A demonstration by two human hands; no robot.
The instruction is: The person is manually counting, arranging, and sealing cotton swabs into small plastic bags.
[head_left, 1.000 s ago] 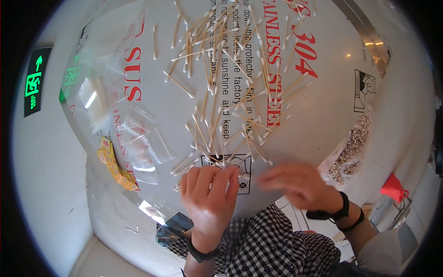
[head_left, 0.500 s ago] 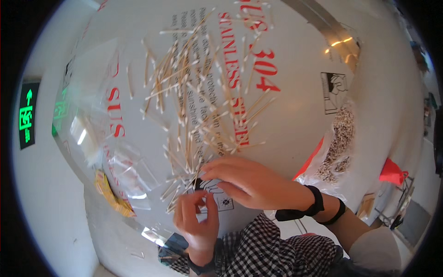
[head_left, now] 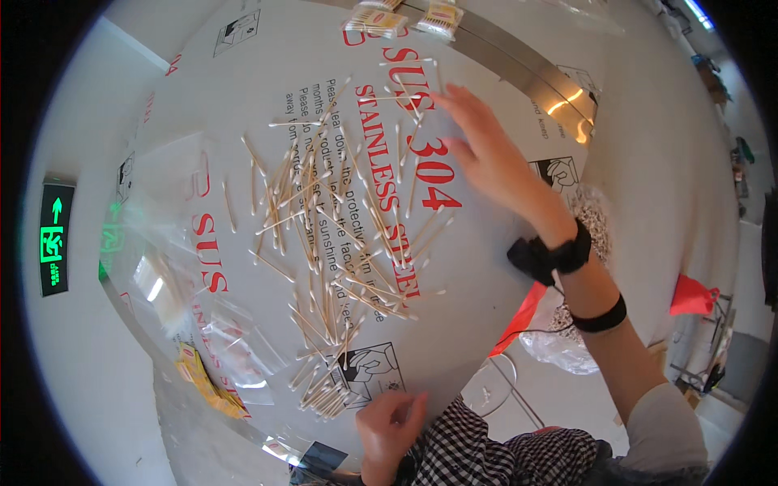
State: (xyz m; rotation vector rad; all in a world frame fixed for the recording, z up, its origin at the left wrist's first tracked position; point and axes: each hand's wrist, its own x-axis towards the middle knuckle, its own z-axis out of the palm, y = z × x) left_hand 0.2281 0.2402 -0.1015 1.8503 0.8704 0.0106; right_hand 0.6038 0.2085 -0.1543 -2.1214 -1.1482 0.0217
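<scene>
- Cotton swabs point(head_left: 279, 223): we see them loose and crossed over the middle of the table point(head_left: 486, 259), on its printed grey film.
- Swab cluster point(head_left: 328, 398): a denser group lies roughly side by side near the table's close edge, just beyond the left hand point(head_left: 387, 425).
- Left hand: we note curled fingers with the thumb standing out; whether anything is pinched inside, we cannot tell.
- Right hand point(head_left: 486, 150): reaching over the far side of the swabs, thumb and forefinger apart. The fingertips are near the farthest swabs; contact is unclear to us.
- Surroundings: clear plastic bags point(head_left: 243, 348) and yellow packets point(head_left: 203, 385) lie at left; filled packs point(head_left: 374, 22) lie at the far edge.
- Hazards, in our judgement: lifting one crossed swab could drag its neighbours; a low pass of the right wrist's black band point(head_left: 539, 255) could sweep swabs aside; a nudge from the left hand could spread the cluster or tip swabs over the close edge; cotton tips could be soiled or flattened by careless fingers.
</scene>
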